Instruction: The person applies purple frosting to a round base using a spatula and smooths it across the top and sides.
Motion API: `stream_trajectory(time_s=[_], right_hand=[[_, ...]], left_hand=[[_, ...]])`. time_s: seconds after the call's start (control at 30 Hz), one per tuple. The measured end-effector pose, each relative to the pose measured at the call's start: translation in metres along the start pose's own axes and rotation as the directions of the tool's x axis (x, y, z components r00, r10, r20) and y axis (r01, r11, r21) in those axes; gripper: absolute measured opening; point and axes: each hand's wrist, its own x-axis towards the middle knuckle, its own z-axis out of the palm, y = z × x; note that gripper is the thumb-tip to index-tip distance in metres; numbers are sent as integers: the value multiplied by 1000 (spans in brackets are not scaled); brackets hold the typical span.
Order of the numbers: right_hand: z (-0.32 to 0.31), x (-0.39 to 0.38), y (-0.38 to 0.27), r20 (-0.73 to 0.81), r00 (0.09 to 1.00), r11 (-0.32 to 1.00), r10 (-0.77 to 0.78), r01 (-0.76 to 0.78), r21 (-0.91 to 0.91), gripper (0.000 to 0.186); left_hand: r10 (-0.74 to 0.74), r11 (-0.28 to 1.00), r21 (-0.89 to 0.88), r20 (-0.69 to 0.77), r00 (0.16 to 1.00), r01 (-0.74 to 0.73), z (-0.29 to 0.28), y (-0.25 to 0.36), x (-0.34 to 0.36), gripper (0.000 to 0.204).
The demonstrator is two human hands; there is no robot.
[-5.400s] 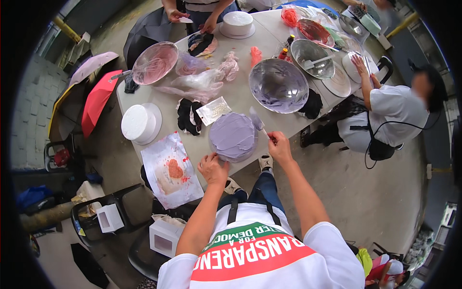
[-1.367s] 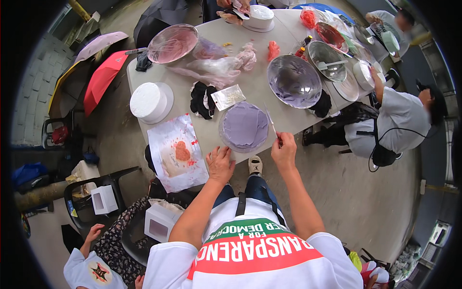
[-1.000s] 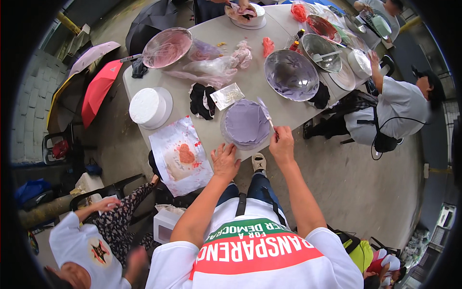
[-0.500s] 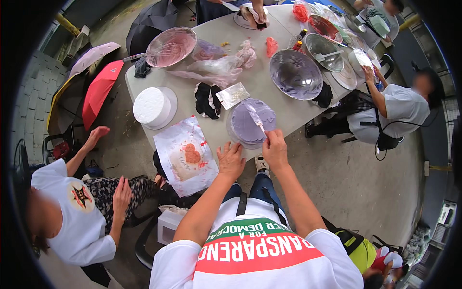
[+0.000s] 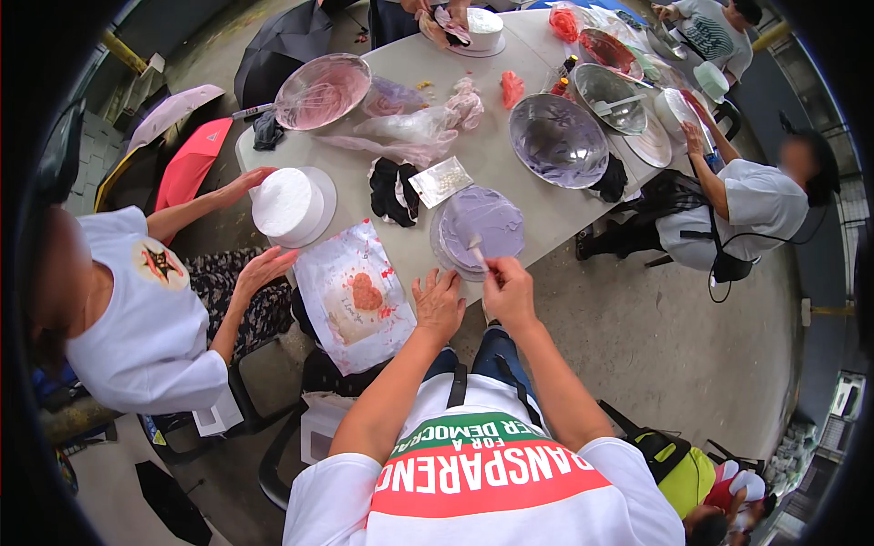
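A round cake with lavender frosting (image 5: 496,214) sits on its board at the near edge of the table, its top smeared in uneven strokes. My right hand (image 5: 510,293) is closed around the handle of a small spatula (image 5: 475,244), whose blade lies over the near part of the frosting and is partly blurred. At the near left rim of the cake board, my left hand (image 5: 439,305) rests with its fingers apart and holds nothing. Just beyond the cake lies a clear packet of small pale beads (image 5: 441,181).
Left of the cake are a frosting-stained paper sheet (image 5: 355,300), a black cloth (image 5: 393,193) and a plain white cake (image 5: 289,205). A bowl with purple remains (image 5: 559,141) and a bowl of pink frosting (image 5: 323,91) stand farther off. Co-workers stand left, right and across the table.
My right hand and the spatula have shifted left and nearer to me, with the blade now lower on the cake. The left co-worker's hands have come up to the white cake.
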Motion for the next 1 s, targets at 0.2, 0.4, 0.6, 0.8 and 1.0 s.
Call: stream_trajectory(time_s=[0.2, 0.4, 0.6, 0.8, 1.0], right_hand=[[-38, 23, 13, 322, 769, 590, 553, -633, 501, 18], [-58, 31, 26, 390, 726, 633, 566, -686, 358, 17], [-48, 32, 30, 195, 933, 947, 302, -318, 57, 12], [-44, 50, 21, 207, 969, 986, 135, -112, -122, 13], [-55, 78, 16, 305, 947, 967, 104, -24, -254, 9]], left_hand=[[3, 1000, 27, -31, 1000, -3, 6, -2, 1, 55], [-4, 1000, 14, -58, 998, 4, 10, -1, 4, 53], [-45, 999, 13, -86, 995, 46, 13, 5, 1, 53], [-95, 995, 39, -15, 995, 96, 6, 14, 5, 53], [-150, 987, 49, -14, 989, 150, 5, 22, 9, 52]])
